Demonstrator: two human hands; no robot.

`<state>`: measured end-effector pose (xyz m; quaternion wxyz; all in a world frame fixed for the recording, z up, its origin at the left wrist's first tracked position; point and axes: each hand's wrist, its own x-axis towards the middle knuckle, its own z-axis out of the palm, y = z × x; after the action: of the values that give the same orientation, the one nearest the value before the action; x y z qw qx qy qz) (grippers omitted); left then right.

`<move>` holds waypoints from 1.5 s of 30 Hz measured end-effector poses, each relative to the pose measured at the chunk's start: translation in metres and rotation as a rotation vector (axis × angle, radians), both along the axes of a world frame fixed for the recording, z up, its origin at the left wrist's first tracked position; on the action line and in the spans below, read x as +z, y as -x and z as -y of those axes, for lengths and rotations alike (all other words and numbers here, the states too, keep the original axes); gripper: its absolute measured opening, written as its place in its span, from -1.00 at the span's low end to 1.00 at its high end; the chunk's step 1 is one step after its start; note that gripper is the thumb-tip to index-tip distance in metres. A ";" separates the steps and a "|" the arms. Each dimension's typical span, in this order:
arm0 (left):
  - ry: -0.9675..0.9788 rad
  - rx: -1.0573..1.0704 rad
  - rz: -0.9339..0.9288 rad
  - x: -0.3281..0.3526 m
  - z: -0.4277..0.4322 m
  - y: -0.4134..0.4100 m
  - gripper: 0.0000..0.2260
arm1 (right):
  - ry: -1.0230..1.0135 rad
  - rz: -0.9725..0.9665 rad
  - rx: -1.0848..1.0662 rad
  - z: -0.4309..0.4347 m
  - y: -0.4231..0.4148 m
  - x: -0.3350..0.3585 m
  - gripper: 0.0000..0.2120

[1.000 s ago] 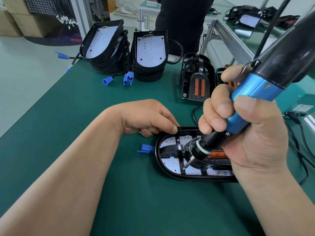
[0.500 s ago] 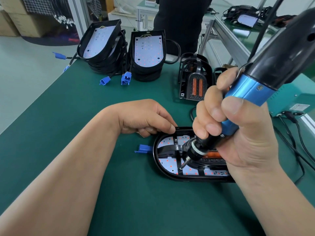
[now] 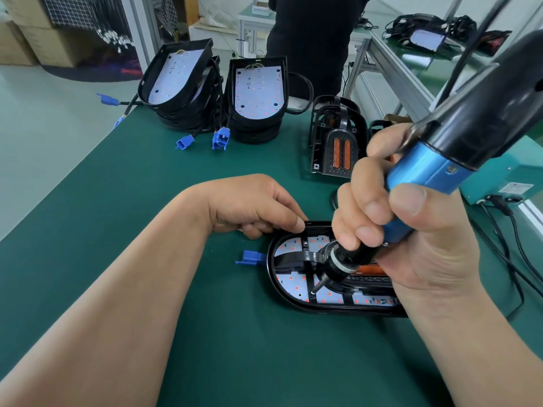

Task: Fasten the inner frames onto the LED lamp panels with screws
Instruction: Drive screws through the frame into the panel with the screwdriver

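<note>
The LED lamp panel lies flat on the green surface, its rounded end to the left and its white board with red dots facing up. The black inner frame sits inside its rim. The bit of the electric screwdriver comes down at a slant onto the frame near the panel's near edge.

The right hand has all its fingers and thumb wrapped tight around the screwdriver's blue barrel. The left hand is curled, with its thumb and fingertips holding the panel's far rim. A blue connector sticks out just beside the rounded end.

To the left of the panel and in front of it the green mat is open, as far as the surface's left edge, which runs off diagonally. On the right, black cables trail close by, and a teal box sits against the rail there.

Further back are two stacks of lamp panels, with blue plugs lying in front of them. A pile of spare inner frames stands between those stacks and the right hand. A person in dark clothes stands past the far edge.
</note>
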<state>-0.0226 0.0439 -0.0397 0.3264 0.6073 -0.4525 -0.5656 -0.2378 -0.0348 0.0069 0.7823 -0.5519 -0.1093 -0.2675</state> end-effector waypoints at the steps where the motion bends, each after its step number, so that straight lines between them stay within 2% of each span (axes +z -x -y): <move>1: 0.000 0.000 -0.003 0.000 0.000 0.000 -0.88 | -0.018 0.007 -0.007 0.000 0.000 0.000 -0.63; 7: 0.010 -0.017 -0.052 0.001 -0.002 -0.001 -0.88 | -0.148 0.078 -0.155 0.006 0.004 0.004 -0.61; 11: 0.030 0.086 -0.236 0.003 0.000 0.000 -0.82 | -0.282 0.090 -0.336 0.016 0.009 0.009 -0.87; 14: 0.058 0.183 -0.346 0.002 0.007 0.006 -0.76 | -0.357 0.104 -0.432 0.024 0.011 0.011 -0.85; 21: 0.112 0.256 -0.523 -0.003 0.016 0.016 -0.90 | -0.483 0.141 -0.536 0.038 0.011 0.010 -0.87; 24: 0.129 0.213 -0.510 -0.004 0.017 0.022 -0.86 | -0.528 0.145 -0.581 0.042 0.010 0.007 -0.87; 32: 0.145 0.264 -0.545 -0.008 0.020 0.025 -0.78 | -0.608 0.166 -0.667 0.054 0.009 -0.001 -0.90; 39: 0.153 0.251 -0.543 -0.008 0.021 0.027 -0.90 | -0.626 0.167 -0.719 0.057 0.008 -0.006 -0.84; 45: 0.171 0.273 -0.547 -0.009 0.021 0.028 -0.88 | -0.629 0.169 -0.713 0.059 0.006 -0.007 -0.89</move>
<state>-0.0507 0.0225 -0.0488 0.5587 0.4580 -0.3082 -0.6189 -0.2434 -0.0935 -0.0002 0.7591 -0.2680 0.1096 -0.5830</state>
